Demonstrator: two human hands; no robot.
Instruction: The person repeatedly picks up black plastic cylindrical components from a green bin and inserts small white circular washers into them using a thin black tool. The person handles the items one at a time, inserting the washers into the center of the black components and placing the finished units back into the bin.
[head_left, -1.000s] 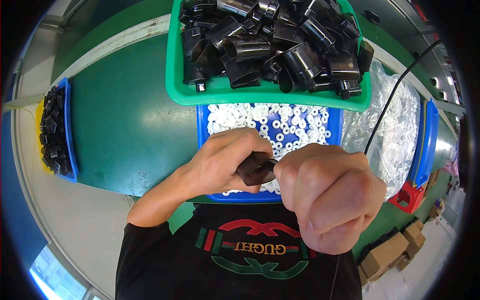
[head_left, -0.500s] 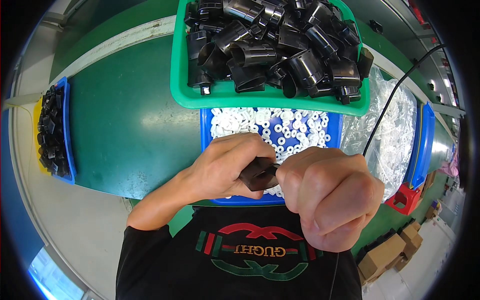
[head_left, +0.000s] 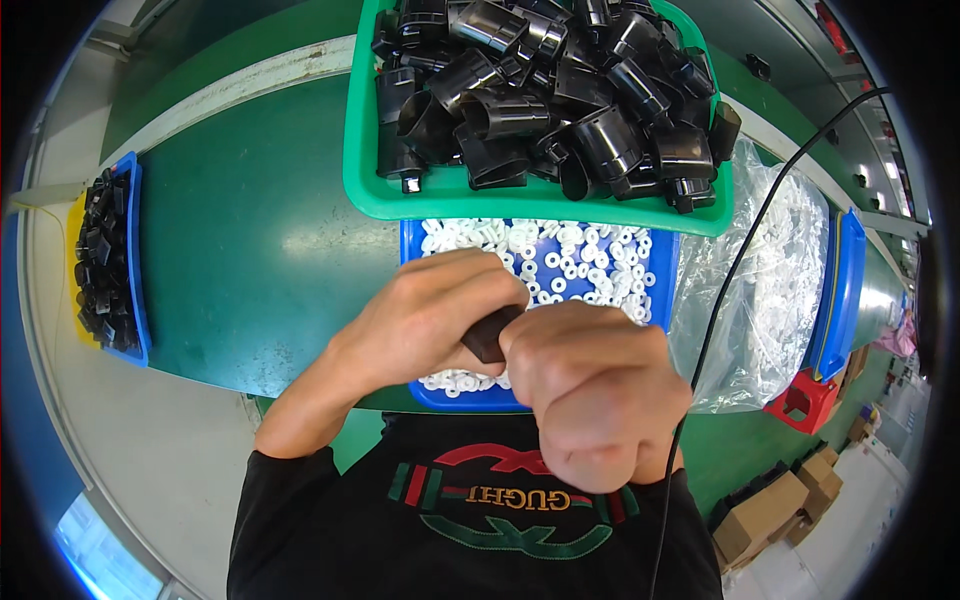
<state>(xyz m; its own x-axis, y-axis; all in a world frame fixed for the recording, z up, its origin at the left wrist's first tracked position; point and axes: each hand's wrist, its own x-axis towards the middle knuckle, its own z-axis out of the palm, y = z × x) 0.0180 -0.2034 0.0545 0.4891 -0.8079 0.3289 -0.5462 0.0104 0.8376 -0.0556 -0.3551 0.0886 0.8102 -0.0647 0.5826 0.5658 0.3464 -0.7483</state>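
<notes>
Above the blue tray of white washers (head_left: 590, 265), my left hand (head_left: 430, 310) is closed around a black plastic part (head_left: 487, 336). Only a dark angular end of it shows between the two hands. My right hand (head_left: 600, 385) is a fist pressed against that part's right side. Whatever its fingers grip is hidden beneath them. Just beyond the tray stands a green bin (head_left: 540, 205) heaped with black plastic tubular fittings (head_left: 500, 112).
A black cable (head_left: 745, 245) runs from the upper right down past my right hand. Beside the tray lies a clear plastic bag (head_left: 745, 300) with white contents. A blue bin (head_left: 843, 295) and red stool (head_left: 803, 398) are farther right. Black parts fill a bin (head_left: 135, 260) at far left.
Both hands have moved left, the right one more, and it now sits closer against the left. Less of the black part shows. The cable has swung left beside the right hand.
</notes>
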